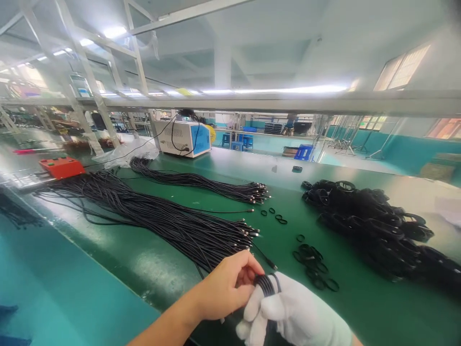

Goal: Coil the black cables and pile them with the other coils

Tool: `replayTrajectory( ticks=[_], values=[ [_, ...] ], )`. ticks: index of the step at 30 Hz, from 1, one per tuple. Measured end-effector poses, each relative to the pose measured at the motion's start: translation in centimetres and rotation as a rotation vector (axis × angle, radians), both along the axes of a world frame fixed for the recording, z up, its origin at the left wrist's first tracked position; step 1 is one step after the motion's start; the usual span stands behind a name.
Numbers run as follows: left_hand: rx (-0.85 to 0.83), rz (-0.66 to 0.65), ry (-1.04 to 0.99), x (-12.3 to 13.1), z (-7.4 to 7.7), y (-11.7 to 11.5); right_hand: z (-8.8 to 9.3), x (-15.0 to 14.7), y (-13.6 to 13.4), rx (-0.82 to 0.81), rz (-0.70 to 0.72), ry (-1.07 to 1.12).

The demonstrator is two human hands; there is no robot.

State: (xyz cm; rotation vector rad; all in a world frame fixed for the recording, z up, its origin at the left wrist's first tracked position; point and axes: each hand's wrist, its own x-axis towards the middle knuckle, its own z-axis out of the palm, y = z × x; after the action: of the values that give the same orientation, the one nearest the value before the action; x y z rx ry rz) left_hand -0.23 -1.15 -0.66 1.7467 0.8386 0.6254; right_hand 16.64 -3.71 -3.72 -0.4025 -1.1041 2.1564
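Bunching tightly, thin black cord-like loops [265,286] sat grasped in the white-gloved right hand [288,307] — the bare left hand [227,283] curled alongside, grip unclear.

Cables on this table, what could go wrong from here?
The coil might spring loose if the gloved right hand relaxes. The loose cables overlap, so pulling one out could snag its neighbours. The small rings lie loose on the table, so a dragged cable could scatter them.
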Motion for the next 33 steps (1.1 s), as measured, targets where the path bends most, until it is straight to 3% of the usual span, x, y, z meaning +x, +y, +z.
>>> replayTrajectory(
  ticks=[4,8,13,19,25,28,33],
  values=[
    [0.125,0.053,-0.034,0.4,-0.5,-0.5,1.6,0.5,-0.1,0.127,0.002,-0.209],
    [0.209,0.128,-0.045,1.1,-1.2,-1.7,2.8,0.9,-0.5,0.161,0.020,-0.283],
    [0.486,0.233,-0.110,2.0,-2.4,-2.6,2.7,1.3,-0.6,0.192,0.016,-0.337],
    [0.534,0.226,-0.130,2.2,-2.6,-2.5,2.3,1.7,-0.6,0.240,0.036,-0.387],
    [0.801,0.311,-0.253,2.7,-3.2,-3.2,4.0,3.0,-1.3,0.273,0.125,-0.445],
    [0.747,0.273,-0.251,2.9,-2.4,-3.3,5.0,3.6,-1.5,0.277,0.162,-0.468],
    [0.648,0.014,-0.069,2.3,0.2,-3.1,6.2,3.7,-1.8,0.284,0.174,-0.495]
  ],
)
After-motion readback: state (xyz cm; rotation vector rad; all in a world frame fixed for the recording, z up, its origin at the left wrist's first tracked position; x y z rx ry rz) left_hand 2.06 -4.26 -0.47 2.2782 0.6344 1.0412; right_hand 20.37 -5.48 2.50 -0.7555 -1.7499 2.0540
